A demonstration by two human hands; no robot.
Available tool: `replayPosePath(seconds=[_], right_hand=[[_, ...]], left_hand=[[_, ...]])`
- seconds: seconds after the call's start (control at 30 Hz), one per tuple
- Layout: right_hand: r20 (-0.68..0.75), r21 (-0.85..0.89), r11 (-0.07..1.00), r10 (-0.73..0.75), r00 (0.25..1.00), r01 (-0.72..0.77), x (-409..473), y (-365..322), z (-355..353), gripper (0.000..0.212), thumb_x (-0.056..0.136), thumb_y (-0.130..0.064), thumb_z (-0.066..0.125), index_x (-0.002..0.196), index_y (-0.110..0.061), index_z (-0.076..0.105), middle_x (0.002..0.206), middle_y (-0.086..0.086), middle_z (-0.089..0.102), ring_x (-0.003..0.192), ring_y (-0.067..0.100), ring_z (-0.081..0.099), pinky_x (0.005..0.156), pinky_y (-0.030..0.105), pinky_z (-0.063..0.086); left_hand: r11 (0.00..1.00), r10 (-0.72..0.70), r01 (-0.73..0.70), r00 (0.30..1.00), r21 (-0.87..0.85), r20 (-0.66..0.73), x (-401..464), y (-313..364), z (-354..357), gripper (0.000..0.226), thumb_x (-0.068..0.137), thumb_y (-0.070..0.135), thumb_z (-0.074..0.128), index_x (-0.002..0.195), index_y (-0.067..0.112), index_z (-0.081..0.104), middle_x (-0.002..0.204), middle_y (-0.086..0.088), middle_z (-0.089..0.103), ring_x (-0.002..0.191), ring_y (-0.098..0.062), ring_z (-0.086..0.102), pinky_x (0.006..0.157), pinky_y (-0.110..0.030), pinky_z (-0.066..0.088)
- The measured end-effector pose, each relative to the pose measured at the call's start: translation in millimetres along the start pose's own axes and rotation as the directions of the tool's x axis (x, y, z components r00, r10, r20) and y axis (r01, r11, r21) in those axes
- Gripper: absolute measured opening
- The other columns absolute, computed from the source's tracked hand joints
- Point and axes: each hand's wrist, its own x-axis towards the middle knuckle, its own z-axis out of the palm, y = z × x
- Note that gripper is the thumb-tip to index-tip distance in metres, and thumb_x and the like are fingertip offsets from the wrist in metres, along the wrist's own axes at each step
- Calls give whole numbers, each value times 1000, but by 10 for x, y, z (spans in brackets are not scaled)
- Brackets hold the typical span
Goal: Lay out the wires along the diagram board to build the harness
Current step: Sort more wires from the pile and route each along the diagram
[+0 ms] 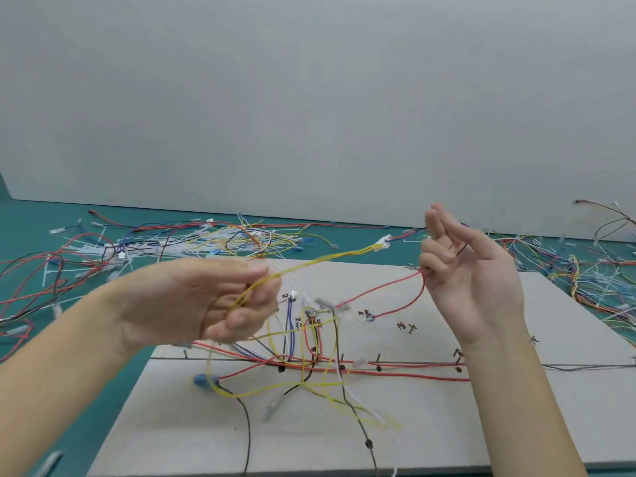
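Note:
A grey diagram board (430,414) lies on the green table, with red, yellow, blue and black wires spread over its middle. My left hand (206,301) is raised above the board's left part and grips a bundle of yellow wires (320,259). The bundle runs up and right to a small white connector (384,242). My right hand (471,270) is held palm up above the board's right part, fingers curled round a red wire (389,287) and a thin black one. The red wire loops down to the board. A blue connector (203,379) sits at the board's left.
Heaps of loose coloured wires and white cable ties (165,242) cover the green table behind the board, with more wires at the far right (585,277). A plain grey wall stands behind the table. Black marks and labels dot the board.

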Motion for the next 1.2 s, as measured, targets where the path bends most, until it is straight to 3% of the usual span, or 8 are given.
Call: replayPosePath(seconds=[0.13, 0.23, 0.33, 0.43, 0.6, 0.83, 1.03, 1.2], right_hand=[[-38, -251, 958, -151, 988, 136, 21, 73, 24, 57, 92, 1, 46, 145, -19, 36, 115, 0, 64, 84, 22, 65, 70, 29, 56], [3, -495, 833, -284, 959, 248, 19, 160, 71, 81, 91, 0, 56, 152, -32, 15, 140, -8, 47, 99, 23, 66, 78, 35, 57], [99, -641, 695, -347, 933, 326, 1, 242, 116, 94, 94, -7, 58, 149, -48, -5, 150, -17, 29, 92, 25, 71, 78, 37, 59], [124, -581, 773, -224, 967, 254, -8, 271, 129, 82, 102, -10, 44, 144, -58, -8, 147, -16, 38, 84, 34, 73, 61, 34, 59], [83, -471, 877, -65, 994, 96, -43, 221, 97, 69, 105, -16, 32, 147, -50, -11, 111, 10, 72, 42, 19, 55, 41, 20, 44], [-92, -376, 908, -237, 967, 187, 29, 83, -7, 53, 106, -12, 28, 152, -32, 11, 70, 10, 73, 48, 16, 64, 41, 17, 45], [-254, -435, 879, -330, 909, 198, 44, -85, -171, 35, 105, -13, 31, 136, -8, 45, 45, -4, 55, 52, 13, 66, 42, 15, 44], [-317, -297, 949, -200, 927, 103, 58, -64, -199, 29, 106, -14, 29, 128, -13, 48, 41, -8, 37, 37, 8, 51, 41, 15, 45]], left_hand=[[926, 149, -123, 988, -357, 46, -3, 25, -99, 35, 105, 22, 32, 82, 6, 53, 59, -5, 44, 99, -35, 55, 111, -35, 25], [913, 211, -224, 974, -342, -77, -49, 50, -103, 42, 106, 28, 26, 81, 7, 52, 57, -2, 35, 86, -28, 55, 120, -38, 10], [883, 217, -219, 975, -415, -52, -12, 28, -115, 42, 108, 31, 19, 87, 9, 48, 62, 1, 33, 63, -16, 36, 108, -36, 36], [875, 207, -171, 978, -453, 29, 28, 10, -97, 41, 109, 31, 16, 89, 11, 46, 67, 3, 31, 61, -13, 30, 93, -34, 45], [859, 241, -205, 970, -469, 19, 46, -8, -173, 33, 108, 30, 26, 86, 14, 45, 64, 7, 29, 55, -9, 28, 75, -25, 49], [962, 83, -115, 987, -248, -134, -51, 20, -210, 22, 86, 27, 70, 75, 16, 54, 58, 8, 31, 38, -3, 27, 30, -11, 29], [943, -130, 179, 974, -280, 184, -200, 131, -456, 39, 109, 30, 25, 99, 9, 57, 77, -3, 40, 52, -7, 42, 41, -17, 40], [954, 4, 52, 982, -294, 187, -247, 90, -654, 41, 109, 29, 11, 88, 14, 42, 74, -4, 38, 72, -17, 55, 65, -30, 41]])
